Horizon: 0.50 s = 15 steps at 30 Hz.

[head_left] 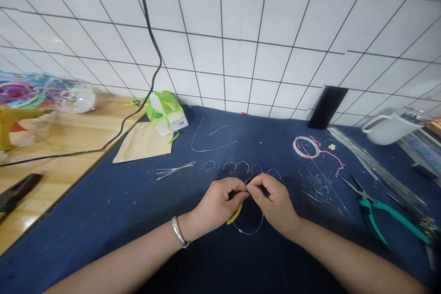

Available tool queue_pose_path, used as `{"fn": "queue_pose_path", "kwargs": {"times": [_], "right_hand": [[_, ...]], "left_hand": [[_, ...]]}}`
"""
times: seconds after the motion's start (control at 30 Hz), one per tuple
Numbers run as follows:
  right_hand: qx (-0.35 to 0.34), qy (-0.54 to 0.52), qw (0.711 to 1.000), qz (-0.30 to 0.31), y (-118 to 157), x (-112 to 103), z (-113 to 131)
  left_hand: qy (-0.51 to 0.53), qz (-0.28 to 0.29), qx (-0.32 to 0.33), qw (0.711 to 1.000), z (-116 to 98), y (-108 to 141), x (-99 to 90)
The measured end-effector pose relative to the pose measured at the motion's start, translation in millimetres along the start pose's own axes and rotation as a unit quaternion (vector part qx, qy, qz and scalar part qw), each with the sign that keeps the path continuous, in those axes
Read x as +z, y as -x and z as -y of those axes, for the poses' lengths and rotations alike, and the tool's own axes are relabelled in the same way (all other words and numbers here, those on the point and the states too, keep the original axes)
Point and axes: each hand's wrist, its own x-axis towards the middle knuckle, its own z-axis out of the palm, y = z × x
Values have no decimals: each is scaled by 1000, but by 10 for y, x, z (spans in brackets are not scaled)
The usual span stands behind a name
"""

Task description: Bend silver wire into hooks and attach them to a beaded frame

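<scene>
My left hand (pixel 220 202) and my right hand (pixel 275 204) meet at the middle of the dark blue mat, thumbs and forefingers pinched together. Between them they hold a thin wire loop (pixel 253 233), which hangs below the fingers with small pink beads (pixel 240 230) on it. The pinched part of the wire is hidden by my fingertips. A yellow handle (pixel 234 216) shows beside my left hand, and a dark tip sticks up behind the fingers; most of that tool is covered. Just beyond my hands lie several curved wire pieces (pixel 243 163) in a row.
Straight wires (pixel 175 171) lie to the left, wire offcuts (pixel 324 186) to the right. Teal-handled pliers (pixel 370 204), a round dish rim (pixel 317 151), a white mug (pixel 392 127) and a black block (pixel 327 108) stand right. A tissue pack (pixel 168 112) and glue gun (pixel 10 126) are left.
</scene>
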Motion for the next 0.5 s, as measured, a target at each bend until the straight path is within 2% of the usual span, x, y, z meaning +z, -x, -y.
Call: {"fn": "queue_pose_path", "kwargs": {"times": [0.23, 0.37, 0.5], "right_hand": [[-1, -2, 1000, -15, 24, 27, -6], [30, -80, 996, 18, -15, -23, -20], [65, -188, 979, 48, -44, -51, -67]], "left_hand": [[-4, -21, -2, 1000, -16, 23, 84], [45, -13, -41, 998, -44, 16, 51], [86, 5, -64, 994, -57, -2, -15]]}}
